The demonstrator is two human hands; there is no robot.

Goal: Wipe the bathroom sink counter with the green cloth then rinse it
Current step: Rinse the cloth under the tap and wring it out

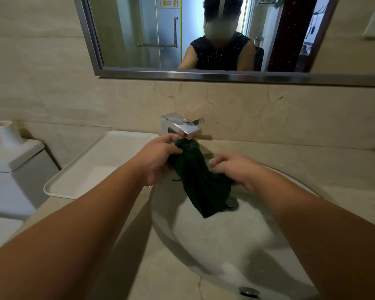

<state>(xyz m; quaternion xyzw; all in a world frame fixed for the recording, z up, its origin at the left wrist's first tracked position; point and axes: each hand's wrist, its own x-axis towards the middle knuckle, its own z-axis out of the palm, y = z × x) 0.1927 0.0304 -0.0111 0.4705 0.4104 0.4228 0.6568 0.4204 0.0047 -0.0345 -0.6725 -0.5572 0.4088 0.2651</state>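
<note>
The dark green cloth [200, 180] hangs bunched over the white sink basin [214, 239], its top end right under the spout of the chrome faucet [183, 126]. My left hand [158, 161] grips the cloth's upper end by the spout. My right hand [236, 169] holds the cloth's right side a little lower. The cloth's bottom corner dangles near the drain [231, 202]. Water seems to wet the cloth's top, though I cannot see the stream clearly. The beige counter [325, 169] surrounds the basin.
A white rectangular tray [91, 167] lies on the counter left of the basin. A white toilet tank [13, 169] stands further left. A metal-framed mirror [204, 74] hangs on the wall above the faucet. An overflow hole [248, 291] sits in the basin's near wall.
</note>
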